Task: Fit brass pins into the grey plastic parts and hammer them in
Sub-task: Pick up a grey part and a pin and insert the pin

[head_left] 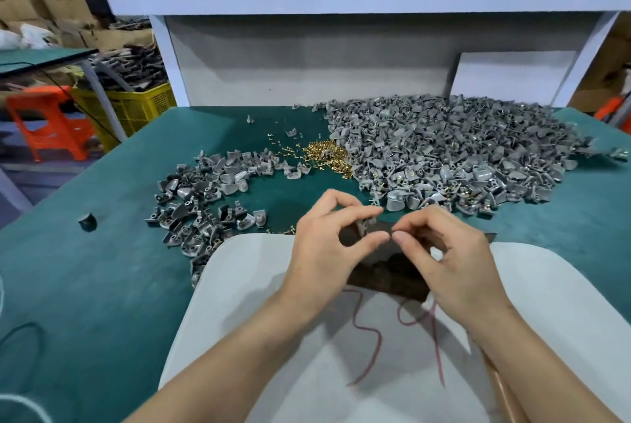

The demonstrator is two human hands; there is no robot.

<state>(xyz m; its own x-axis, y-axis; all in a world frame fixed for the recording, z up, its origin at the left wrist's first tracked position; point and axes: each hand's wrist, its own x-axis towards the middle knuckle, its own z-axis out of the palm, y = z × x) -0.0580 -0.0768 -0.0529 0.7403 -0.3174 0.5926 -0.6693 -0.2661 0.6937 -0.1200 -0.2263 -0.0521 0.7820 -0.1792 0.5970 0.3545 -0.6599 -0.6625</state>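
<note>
Fingers of left hand (321,245) pinch grey part (362,225); right hand (454,252) curled, grip unclear; mat (290,190) gap ahead.

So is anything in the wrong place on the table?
One dark grey plastic part sits alone on the green table mat, well left of the grey piles. Some small brass pins lie scattered beside their gold heap.
</note>
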